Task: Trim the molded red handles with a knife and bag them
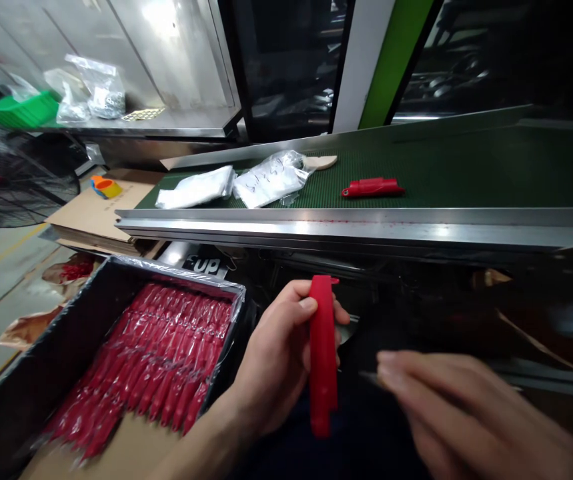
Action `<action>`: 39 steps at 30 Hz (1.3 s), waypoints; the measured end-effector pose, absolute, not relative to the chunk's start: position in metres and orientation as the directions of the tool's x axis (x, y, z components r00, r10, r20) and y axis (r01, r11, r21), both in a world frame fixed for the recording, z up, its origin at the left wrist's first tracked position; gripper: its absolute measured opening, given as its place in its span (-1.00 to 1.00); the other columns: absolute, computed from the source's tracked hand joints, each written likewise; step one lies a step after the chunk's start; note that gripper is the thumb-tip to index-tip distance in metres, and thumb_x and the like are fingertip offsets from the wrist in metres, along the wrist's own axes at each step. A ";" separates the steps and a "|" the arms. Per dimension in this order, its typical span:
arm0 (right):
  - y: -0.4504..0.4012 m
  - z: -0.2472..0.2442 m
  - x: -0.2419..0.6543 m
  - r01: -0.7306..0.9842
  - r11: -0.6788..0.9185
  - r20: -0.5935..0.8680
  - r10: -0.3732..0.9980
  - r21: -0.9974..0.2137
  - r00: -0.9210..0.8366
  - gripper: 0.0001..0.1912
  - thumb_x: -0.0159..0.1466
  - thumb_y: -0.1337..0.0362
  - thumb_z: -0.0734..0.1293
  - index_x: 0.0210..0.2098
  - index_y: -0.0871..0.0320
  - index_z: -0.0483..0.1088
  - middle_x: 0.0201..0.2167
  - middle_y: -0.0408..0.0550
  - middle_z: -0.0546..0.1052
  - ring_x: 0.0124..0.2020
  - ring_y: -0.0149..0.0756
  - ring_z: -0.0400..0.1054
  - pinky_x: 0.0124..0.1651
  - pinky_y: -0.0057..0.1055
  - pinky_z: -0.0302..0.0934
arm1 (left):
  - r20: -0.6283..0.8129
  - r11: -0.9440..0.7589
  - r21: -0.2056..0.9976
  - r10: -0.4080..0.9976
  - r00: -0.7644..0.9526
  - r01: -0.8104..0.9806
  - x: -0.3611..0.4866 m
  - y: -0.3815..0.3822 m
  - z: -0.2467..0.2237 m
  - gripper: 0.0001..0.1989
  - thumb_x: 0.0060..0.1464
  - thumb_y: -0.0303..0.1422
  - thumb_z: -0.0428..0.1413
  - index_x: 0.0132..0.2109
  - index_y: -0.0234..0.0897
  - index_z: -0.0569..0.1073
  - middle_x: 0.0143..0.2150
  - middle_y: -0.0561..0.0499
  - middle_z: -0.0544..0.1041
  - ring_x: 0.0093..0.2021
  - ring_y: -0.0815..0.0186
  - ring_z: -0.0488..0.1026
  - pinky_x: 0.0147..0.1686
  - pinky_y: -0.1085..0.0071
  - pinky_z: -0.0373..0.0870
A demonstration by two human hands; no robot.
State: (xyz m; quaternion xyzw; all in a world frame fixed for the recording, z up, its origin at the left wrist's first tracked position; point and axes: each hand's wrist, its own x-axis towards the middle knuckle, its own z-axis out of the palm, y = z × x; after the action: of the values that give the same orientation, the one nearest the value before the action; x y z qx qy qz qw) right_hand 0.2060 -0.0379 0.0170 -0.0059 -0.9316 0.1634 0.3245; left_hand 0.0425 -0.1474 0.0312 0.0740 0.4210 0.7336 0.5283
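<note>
Thumb and fingers of the left hand [276,353] are closed around the upper half of a long red part [322,360], which is held nearly upright in front of the body, on the near side of the conveyor belt [466,167]. By this grip, it is judged, the part is steadied while its lower half is left uncovered and within reach from the right. The right hand [456,407] is held apart from it, the fingertips pinched on a thin grey item [370,379]; through blur, its kind cannot be made out. A fingertip pinch would suit something so slight, as its tip is left exposed.

On the belt, a second red part [373,187] is laid lengthwise near the metal edge, where it could be picked up without a long reach. Farther left, a flat white packet [196,189] and a marked plastic bag [269,179] are set side by side. At near left, wrapped red parts [176,347] are packed in rows inside a lined box [16,393], probably so that space is saved and surfaces are shielded from rubbing.
</note>
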 end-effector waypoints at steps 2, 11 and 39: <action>-0.029 0.020 0.206 -0.085 0.949 0.633 0.134 -0.304 -0.762 -0.50 0.16 0.59 0.29 0.09 0.22 0.39 -0.03 0.05 0.48 -0.01 -0.21 0.39 -0.08 -0.31 0.32 | -0.324 -0.035 0.729 0.862 -0.390 -0.684 0.046 -0.152 0.031 -0.83 0.15 -0.27 0.12 -0.19 -0.27 0.35 -0.25 0.02 0.42 -0.43 0.46 0.30 -0.46 0.54 0.31; -0.026 0.027 0.195 0.003 0.966 0.547 0.148 -0.258 -0.824 -0.48 0.22 0.56 0.28 0.17 0.20 0.33 0.04 0.07 0.42 0.05 -0.20 0.32 0.00 -0.25 0.24 | -0.329 0.107 0.827 0.888 -0.321 -0.551 0.057 -0.167 0.034 -0.71 0.05 -0.28 0.29 -0.23 -0.27 0.33 -0.35 0.10 0.33 -0.46 0.55 0.19 -0.48 0.60 0.12; -0.035 0.018 0.198 -0.053 0.897 0.587 0.242 -0.439 -0.773 -0.55 0.22 0.62 0.25 0.07 0.25 0.40 0.00 0.06 0.43 0.06 -0.26 0.32 0.02 -0.32 0.30 | -0.161 -0.010 0.404 0.984 -0.082 -0.915 0.064 -0.165 0.011 -0.84 0.15 -0.35 0.09 -0.12 -0.26 0.33 -0.25 -0.04 0.47 -0.55 0.50 0.39 -0.64 0.65 0.37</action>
State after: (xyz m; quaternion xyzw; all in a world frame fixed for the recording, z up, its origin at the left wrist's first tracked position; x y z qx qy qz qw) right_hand 0.1975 -0.0352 0.0185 -0.0515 -0.9152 0.2213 0.3329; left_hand 0.0642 -0.1650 0.0108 0.0832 0.2069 0.7059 0.6723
